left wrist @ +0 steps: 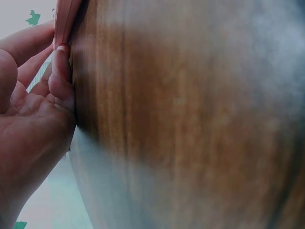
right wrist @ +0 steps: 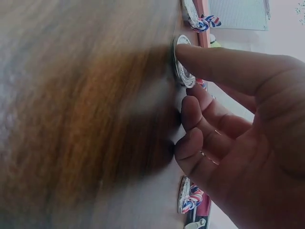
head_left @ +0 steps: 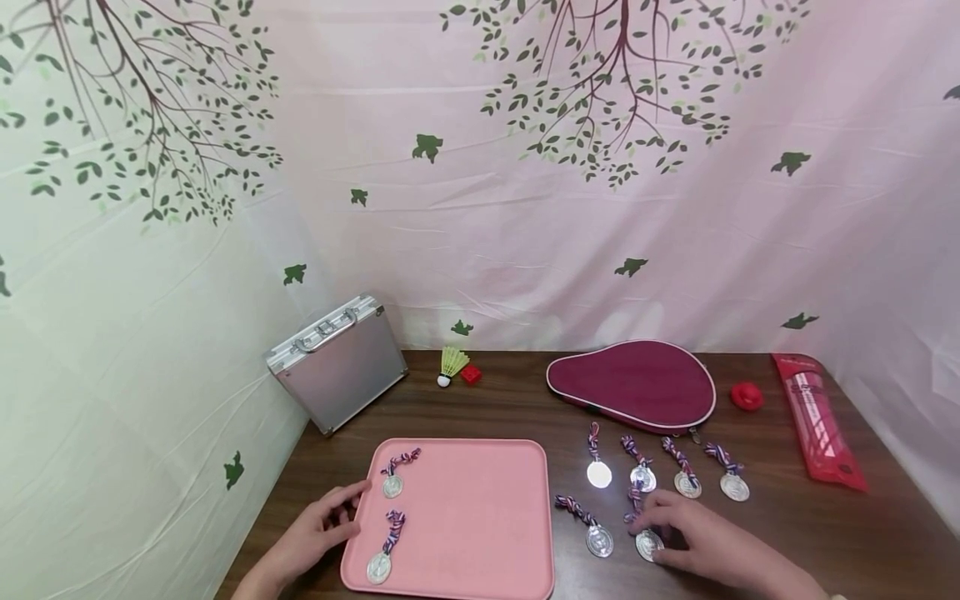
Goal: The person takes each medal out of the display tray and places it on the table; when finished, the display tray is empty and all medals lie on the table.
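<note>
My left hand (head_left: 315, 531) rests at the left side of the pink tray (head_left: 472, 517), fingertips against its rim, as the left wrist view also shows. Two silver medals with knotted red, white and blue ribbons lie on the tray's left part: one medal (head_left: 392, 486) further back, another medal (head_left: 378, 567) nearer. To the right of the tray, my right hand (head_left: 701, 533) pinches a silver medal (right wrist: 183, 77), the thumb on its disc and the other fingers toward its ribbon. Beside it lies another medal (head_left: 599, 541), with several more in a row behind.
Along the back of the wooden table (head_left: 495, 408) are a silver case (head_left: 348, 367), a yellow shuttlecock (head_left: 452, 364), a red block (head_left: 471, 374), a maroon paddle-shaped bag (head_left: 633, 383) and a small red object (head_left: 747, 396). A red pouch (head_left: 819, 421) lies at the right edge.
</note>
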`<state>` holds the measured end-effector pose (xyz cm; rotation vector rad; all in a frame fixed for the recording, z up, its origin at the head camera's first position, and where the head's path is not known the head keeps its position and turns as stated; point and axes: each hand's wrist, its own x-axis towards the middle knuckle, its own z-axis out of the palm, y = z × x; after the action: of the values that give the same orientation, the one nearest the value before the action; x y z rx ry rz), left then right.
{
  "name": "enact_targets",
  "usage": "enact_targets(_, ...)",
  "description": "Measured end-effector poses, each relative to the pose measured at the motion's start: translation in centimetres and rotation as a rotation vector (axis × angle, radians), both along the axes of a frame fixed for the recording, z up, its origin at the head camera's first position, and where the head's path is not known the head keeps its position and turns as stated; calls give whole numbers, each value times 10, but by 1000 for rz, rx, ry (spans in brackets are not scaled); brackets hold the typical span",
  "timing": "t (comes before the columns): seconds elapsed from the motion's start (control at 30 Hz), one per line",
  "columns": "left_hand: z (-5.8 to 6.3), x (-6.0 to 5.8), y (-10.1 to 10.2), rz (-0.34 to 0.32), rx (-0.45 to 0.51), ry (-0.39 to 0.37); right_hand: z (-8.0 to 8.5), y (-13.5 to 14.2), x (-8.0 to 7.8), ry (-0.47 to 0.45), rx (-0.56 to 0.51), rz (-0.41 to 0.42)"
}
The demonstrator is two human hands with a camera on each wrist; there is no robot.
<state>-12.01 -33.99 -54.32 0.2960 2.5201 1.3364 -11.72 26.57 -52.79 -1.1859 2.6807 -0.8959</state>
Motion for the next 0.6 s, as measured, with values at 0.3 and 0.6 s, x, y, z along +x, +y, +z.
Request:
enact_targets(0.3, 2, 0, -1, -10, 6, -3, 9, -3, -1, -182, 19, -47)
enact_targets(0.6, 3, -1, 0, -3, -1, -18, 8, -55, -8, 224, -208, -4)
